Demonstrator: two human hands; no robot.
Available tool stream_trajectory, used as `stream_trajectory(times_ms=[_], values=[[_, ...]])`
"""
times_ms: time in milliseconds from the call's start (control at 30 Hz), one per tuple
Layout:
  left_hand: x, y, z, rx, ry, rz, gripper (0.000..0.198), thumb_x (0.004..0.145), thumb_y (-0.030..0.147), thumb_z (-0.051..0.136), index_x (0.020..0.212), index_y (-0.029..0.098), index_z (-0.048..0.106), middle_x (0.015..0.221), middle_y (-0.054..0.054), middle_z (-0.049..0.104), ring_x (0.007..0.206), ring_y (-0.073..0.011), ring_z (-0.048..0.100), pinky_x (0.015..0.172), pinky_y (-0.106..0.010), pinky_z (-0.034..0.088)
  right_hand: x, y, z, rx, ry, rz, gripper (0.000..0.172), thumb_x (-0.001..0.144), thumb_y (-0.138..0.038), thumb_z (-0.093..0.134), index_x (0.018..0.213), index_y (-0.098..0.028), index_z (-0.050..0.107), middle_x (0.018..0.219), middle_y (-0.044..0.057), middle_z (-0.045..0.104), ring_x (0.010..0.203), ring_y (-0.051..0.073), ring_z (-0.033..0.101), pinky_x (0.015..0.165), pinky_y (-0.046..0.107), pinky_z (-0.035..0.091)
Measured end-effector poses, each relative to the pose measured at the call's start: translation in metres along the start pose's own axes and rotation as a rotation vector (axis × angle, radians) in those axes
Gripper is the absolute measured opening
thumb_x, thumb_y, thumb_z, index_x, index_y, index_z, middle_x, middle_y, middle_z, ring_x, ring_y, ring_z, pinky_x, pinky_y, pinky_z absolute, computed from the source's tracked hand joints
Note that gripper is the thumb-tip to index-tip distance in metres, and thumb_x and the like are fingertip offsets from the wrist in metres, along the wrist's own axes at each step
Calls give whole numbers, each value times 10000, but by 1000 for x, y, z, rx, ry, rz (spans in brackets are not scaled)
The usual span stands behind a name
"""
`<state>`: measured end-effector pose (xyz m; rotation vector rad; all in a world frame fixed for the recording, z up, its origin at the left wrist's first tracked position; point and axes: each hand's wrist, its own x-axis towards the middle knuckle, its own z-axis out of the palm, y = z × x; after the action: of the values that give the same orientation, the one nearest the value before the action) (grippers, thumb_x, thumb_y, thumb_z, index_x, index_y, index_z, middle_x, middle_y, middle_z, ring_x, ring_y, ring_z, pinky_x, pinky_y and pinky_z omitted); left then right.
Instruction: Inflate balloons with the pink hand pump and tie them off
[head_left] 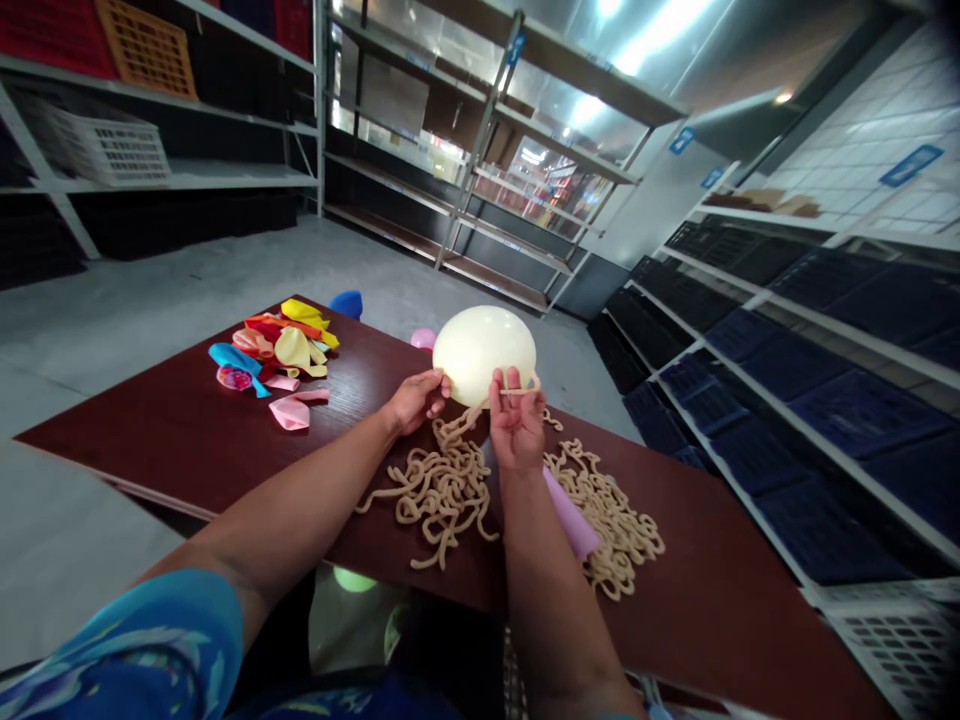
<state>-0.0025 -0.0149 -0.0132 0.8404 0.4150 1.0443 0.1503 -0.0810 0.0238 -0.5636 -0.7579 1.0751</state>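
Observation:
A pale cream inflated balloon (484, 350) is held above the table between my two hands. My left hand (417, 400) pinches at the balloon's lower left side; its exact grip is partly hidden. At the balloon's lower right, my right hand (517, 425) has its fingers raised and a strand of beige rope (517, 391) running across them. From there the rope drops to a tangled heap of beige rope (442, 480) under my hands. A second rope heap (611, 520) lies right of my right forearm, with a lilac cylinder (571, 515) against it.
Deflated coloured balloons (289, 345) lie at the left of the dark brown table (180, 435). A blue balloon (346, 304) and a pink balloon (424, 340) show past the far edge. Metal shelves (465, 150) line the room, some with dark crates (862, 400).

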Motion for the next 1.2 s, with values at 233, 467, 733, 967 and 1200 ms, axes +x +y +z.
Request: stream_trajectory(times_ms=[233,467,733,967,1200], values=[[0,-1,-2,-35,-8,-77,214,802,326,541,769,115,522,868,-101,620,710,-174,629,528,-271,501,-7,-9,2,33,-86,43,104,739,-422,635,830,-380,608,1026,-97,627,1096,166,528,973,496,361],[-9,4,1,-173,-279,-283,215,814,355,517,823,143,479,878,-96,644,591,-150,621,497,-276,499,-12,-3,7,42,-217,220,202,687,-360,699,862,-347,599,977,-60,630,947,163,592,869,426,459],[-11,-7,6,294,-282,-377,353,782,508,488,780,162,421,676,-113,650,412,-151,560,345,-211,371,-5,-23,-4,-41,-63,-74,122,754,-432,596,832,-340,574,841,-57,577,845,110,569,803,307,473],[-3,-10,1,293,-50,-156,326,765,463,541,744,139,517,587,-15,567,323,-41,371,304,-162,194,-6,-10,-2,-1011,-508,-55,82,771,-303,569,795,-230,599,767,-12,588,731,139,544,726,280,434],[-6,-5,2,487,-19,-36,364,792,490,491,772,136,573,577,-9,566,296,-31,324,308,-181,194,-7,3,-1,-1772,-603,-195,175,817,-170,450,911,-233,583,948,32,571,794,155,527,694,258,385]])
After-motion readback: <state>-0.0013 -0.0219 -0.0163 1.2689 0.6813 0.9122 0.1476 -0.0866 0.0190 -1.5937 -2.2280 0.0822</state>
